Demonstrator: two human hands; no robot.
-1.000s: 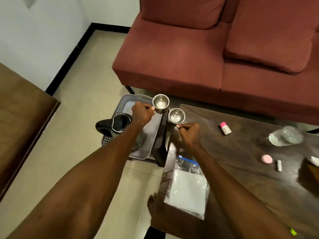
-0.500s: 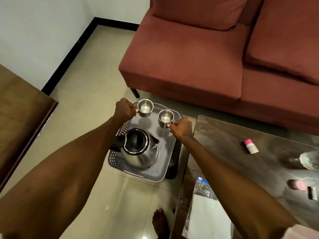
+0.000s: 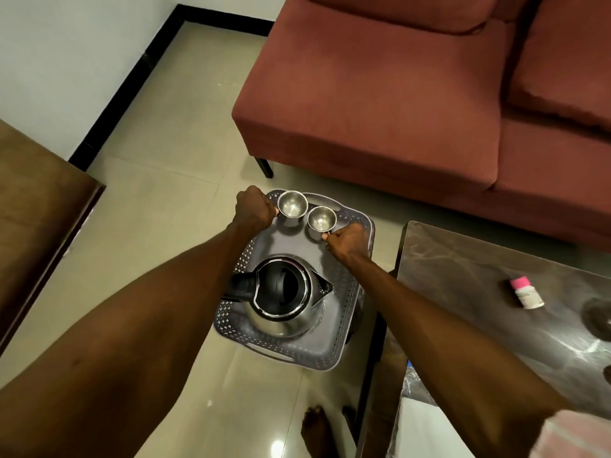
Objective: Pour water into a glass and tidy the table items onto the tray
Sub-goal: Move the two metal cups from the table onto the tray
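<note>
Setting cups down is the step in hand. Near: kettle [image 3: 284, 300], lid open, on the near half of the grey tray [image 3: 344, 345]. Farther: right hand [image 3: 347, 241] pinches the handle of the right cup [image 3: 321, 220]; left hand [image 3: 253, 208], curled, grips the left cup [image 3: 292, 205]. Both cups sit low at the tray's far end, contact unclear. Right: surface [image 3: 463, 292] with a pink-capped bottle [image 3: 526, 292]. Next: release both, fetch remaining items.
</note>
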